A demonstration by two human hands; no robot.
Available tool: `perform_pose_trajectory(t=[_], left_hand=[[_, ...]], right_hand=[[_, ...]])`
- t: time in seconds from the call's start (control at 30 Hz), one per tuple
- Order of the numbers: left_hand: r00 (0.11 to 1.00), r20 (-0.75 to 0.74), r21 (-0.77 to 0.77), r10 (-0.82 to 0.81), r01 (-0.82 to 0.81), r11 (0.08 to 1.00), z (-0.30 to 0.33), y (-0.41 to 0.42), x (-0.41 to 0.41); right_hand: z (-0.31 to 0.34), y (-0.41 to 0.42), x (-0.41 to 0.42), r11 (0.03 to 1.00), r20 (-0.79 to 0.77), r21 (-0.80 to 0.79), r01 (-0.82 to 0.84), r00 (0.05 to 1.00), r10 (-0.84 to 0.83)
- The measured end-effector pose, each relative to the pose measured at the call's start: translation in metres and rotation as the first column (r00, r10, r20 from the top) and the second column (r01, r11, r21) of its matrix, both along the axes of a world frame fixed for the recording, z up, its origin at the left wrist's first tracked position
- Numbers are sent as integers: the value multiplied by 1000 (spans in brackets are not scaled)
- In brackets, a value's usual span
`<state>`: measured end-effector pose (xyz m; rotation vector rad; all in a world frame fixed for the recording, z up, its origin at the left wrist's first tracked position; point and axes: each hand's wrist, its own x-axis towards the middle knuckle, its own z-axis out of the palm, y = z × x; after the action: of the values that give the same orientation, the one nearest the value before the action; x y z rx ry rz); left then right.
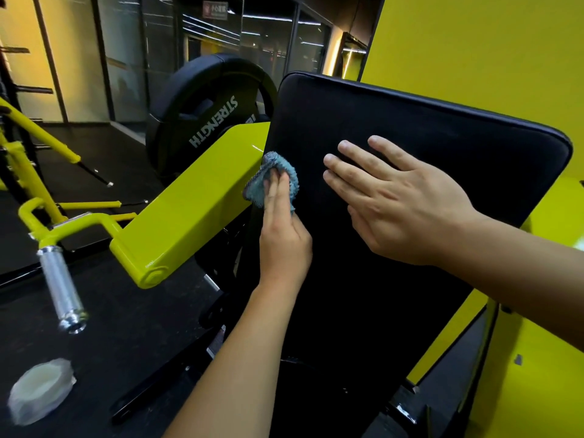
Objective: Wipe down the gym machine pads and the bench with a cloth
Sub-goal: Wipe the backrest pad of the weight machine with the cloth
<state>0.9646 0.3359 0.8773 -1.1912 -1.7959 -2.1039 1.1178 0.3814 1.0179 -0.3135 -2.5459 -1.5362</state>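
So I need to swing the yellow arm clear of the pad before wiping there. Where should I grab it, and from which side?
Take the knurled silver handle at the near end of the yellow arm. It hangs free below the yellow bracket, with open floor around it, so the left hand could probably wrap it from the near side. The boxy arm itself looks too wide and glossy for a firm grip.

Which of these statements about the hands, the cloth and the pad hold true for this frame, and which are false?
1. The left hand presses a blue cloth against the left edge of the black pad. True.
2. The right hand grips the silver handle. False: it lies flat on the pad, fingers straight.
3. The weight plate reads STRENGTH. True.
4. The cloth is red. False: it is blue.
5. The roll of clear tape sits on the pad. False: it lies on the dark floor at lower left.
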Motion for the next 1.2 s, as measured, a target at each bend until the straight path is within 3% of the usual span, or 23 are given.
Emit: perform_pose_trajectory(t=[0.23, 0.4, 0.47, 0.63, 0.8, 1.2], left_hand=[[953, 301, -108, 21, 12, 994, -62, -24, 20], [869, 492, -17, 57, -56, 998, -28, -13, 24], [893, 447, 26, 46, -64, 998, 0, -7, 22], [992, 128, 56, 12, -19, 998, 58, 6, 12], [997, -78, -31, 6, -8, 999, 41, 0, -7], [991, 127, -228, -46, 74, 971, -76, -34, -10]], right_hand=[[0, 0, 0, 1000, 3, -8, 7, 1000, -7], [-1, -2, 0, 1000, -10, -21, 5, 1000, -5], [-1, -2, -1, 1000, -14, -21, -3, 1000, 3], [-1, 0, -2, 1000, 0, -26, 1, 1000, -1], [0, 1, -2, 1000, -3, -19, -2, 1000, 2], [0, -3, 0, 999, -8, 7, 49, 999, -49]])
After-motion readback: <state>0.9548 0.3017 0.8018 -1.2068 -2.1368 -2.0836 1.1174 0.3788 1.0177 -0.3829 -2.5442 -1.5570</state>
